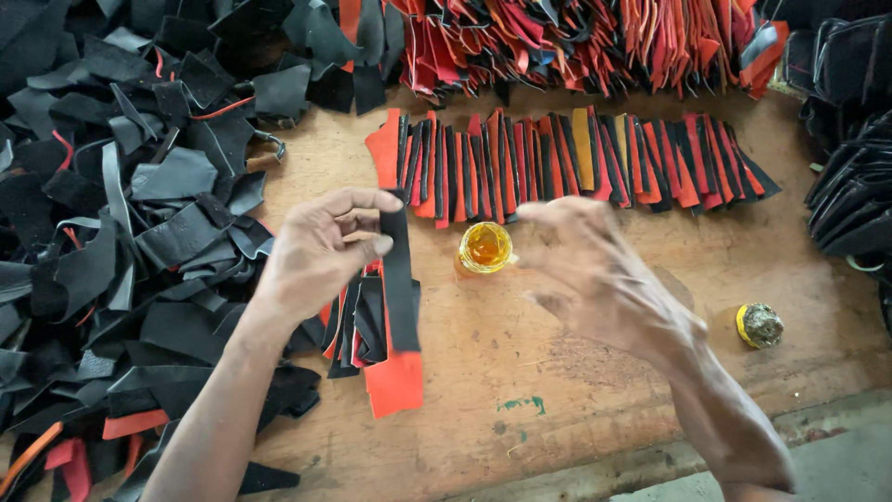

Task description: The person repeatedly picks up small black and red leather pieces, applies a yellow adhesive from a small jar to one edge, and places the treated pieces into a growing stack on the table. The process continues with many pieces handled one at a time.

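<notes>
- The left hand pinches the top end of a black strip between thumb and fingers, holding it upright above the wooden table.
- The strip hangs down in front of a small bundle of black and red pieces lying just below the hand; a red piece shows under the strip's lower end.
- The right hand hovers over the table, fingers loosely curled and blurred; it holds nothing that can be seen.
- A small open jar of amber liquid stands between the 2 hands, just beside the right fingertips.
- A row of red and black strips lies side by side on the table beyond the jar.
- A heap of black scraps covers the table's left side.
- A round yellow-rimmed lid rests to the right, well apart from the jar.
</notes>
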